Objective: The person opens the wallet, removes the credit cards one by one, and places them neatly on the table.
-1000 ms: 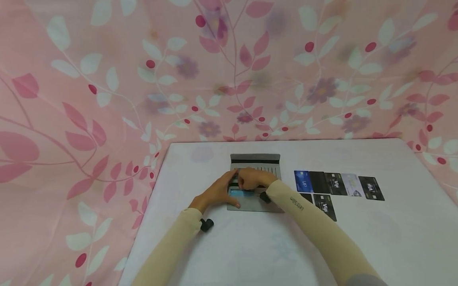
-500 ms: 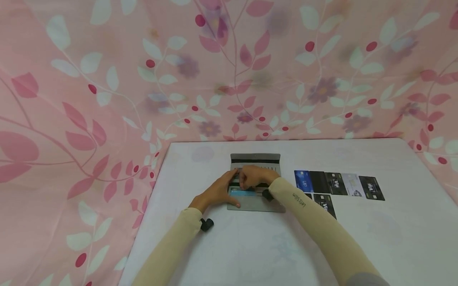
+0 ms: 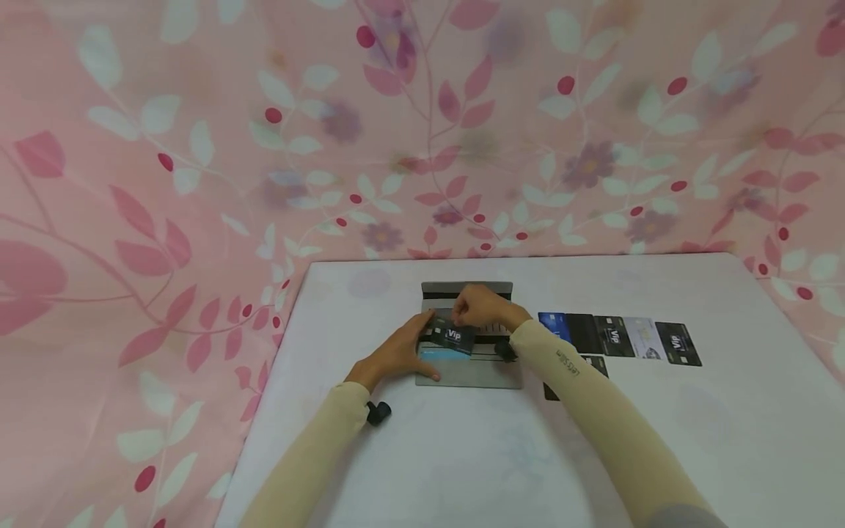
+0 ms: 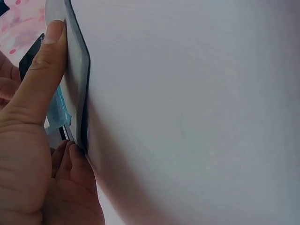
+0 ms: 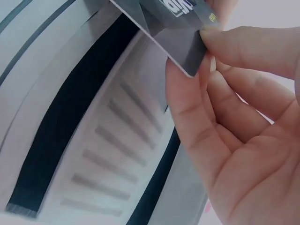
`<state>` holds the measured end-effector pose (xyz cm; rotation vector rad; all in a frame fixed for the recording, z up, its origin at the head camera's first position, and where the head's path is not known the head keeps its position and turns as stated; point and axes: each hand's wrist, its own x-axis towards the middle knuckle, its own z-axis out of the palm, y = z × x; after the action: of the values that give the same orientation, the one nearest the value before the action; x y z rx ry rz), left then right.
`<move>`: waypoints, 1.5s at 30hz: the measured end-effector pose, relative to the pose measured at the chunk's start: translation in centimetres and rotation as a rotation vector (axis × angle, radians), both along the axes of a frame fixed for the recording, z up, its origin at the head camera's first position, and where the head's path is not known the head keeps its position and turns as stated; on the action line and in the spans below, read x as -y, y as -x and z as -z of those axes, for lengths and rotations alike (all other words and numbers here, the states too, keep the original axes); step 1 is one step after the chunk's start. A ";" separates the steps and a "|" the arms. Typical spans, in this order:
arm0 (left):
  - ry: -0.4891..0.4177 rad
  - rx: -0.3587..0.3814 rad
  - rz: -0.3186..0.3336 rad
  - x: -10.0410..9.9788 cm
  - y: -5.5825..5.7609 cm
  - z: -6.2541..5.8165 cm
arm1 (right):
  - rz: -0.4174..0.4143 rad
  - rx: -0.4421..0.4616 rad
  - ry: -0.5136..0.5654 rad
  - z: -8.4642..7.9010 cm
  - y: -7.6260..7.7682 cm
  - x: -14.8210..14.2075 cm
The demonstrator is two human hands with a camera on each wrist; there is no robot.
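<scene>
An unfolded grey wallet with dark bands and slots lies on the table in the head view. My left hand grips its left side; in the left wrist view the thumb lies along the wallet's edge. Over the wallet, my right hand pinches a black VIP card between thumb and fingers. The right wrist view shows the card's corner held tilted above the slotted panel. A light blue strip shows in a lower slot.
Right of the wallet lies a row of cards: a blue card, a plain black card, a black VIP card, a silver card and another black card. My right sleeve partly covers cards below them. Floral cloth hangs behind the table.
My right hand has risen away from the wallet's slots, and the black VIP card now shows plainly in its fingers. The left hand stays on the wallet's left side.
</scene>
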<state>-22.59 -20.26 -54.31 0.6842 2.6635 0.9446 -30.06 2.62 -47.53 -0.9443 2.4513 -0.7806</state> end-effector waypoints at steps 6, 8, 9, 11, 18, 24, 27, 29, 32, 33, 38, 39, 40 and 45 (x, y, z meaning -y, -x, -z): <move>-0.036 0.004 0.003 -0.2 -0.1 -0.2 | 0.175 0.131 0.102 0.4 -0.2 -4.0; -0.040 0.002 0.010 -0.2 0.0 -0.1 | 0.248 0.157 0.125 0.6 -0.5 -5.7; -0.040 0.001 0.013 -0.2 0.0 -0.1 | 0.285 0.175 0.137 0.7 -0.6 -6.6; -0.046 0.002 0.015 -0.2 0.1 0.0 | 0.358 0.210 0.153 0.7 -1.1 -8.4; -0.033 -0.002 0.018 -0.2 -0.1 0.1 | 0.483 0.307 0.230 1.4 -3.1 -14.6; -0.031 -0.008 0.023 -0.2 -0.1 0.1 | 0.549 0.387 0.284 1.2 -5.3 -19.2; -0.031 -0.006 0.019 -0.1 -0.1 0.2 | 0.577 0.399 0.286 1.0 -6.6 -21.1; -0.031 -0.011 0.020 -0.1 0.0 0.2 | 0.596 0.404 0.281 1.0 -7.4 -22.3; -0.034 -0.012 0.021 -0.1 0.1 0.3 | 0.607 0.391 0.267 1.1 -8.4 -23.9; -0.035 -0.012 0.022 0.0 0.2 0.3 | 0.616 0.389 0.264 1.2 -8.8 -24.4; -0.036 0.021 0.023 -0.1 0.0 0.2 | 0.663 0.400 0.249 1.9 -10.8 -27.4; -0.035 0.020 0.023 -0.1 0.0 0.2 | 0.682 0.407 0.247 2.1 -11.1 -28.0; -0.031 0.021 0.022 -0.1 -0.1 0.2 | 0.694 0.410 0.243 2.3 -11.4 -28.6; -0.037 0.001 0.027 -0.2 -0.2 0.1 | 0.755 0.386 0.178 3.1 -12.6 -30.8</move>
<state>-22.39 -20.10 -54.43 0.7250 2.6349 0.9899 -17.45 33.38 -50.61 0.1359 2.3804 -1.2906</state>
